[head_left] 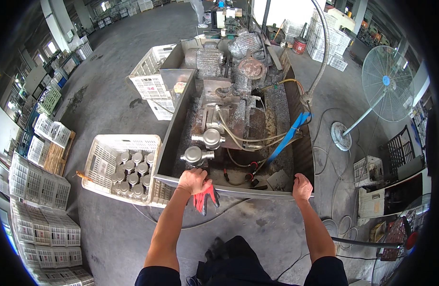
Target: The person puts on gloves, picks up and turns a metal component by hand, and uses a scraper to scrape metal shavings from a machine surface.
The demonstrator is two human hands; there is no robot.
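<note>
A deep metal machine tub (248, 193) stands in front of me, with a grimy machine (245, 86) inside. My left hand (193, 181) is closed over its near rim, left of the middle. Red-and-black work gloves (205, 199) hang from the rim beside and under that hand; whether the fingers pinch them too I cannot tell. At the near right corner my right hand (302, 187) is closed round the rim. Just beyond the left hand sits a round metal valve-like part (194, 155) with side stubs. A similar metal part (212, 138) is mounted behind it.
A white plastic crate (98, 164) of several metal parts stands against the tub's left side. Hoses (248, 147) and a blue strip (288, 138) run inside the tub. A standing fan (386, 81) is to the right. Stacked crates (41, 183) line the left; cables (334, 190) trail over the floor.
</note>
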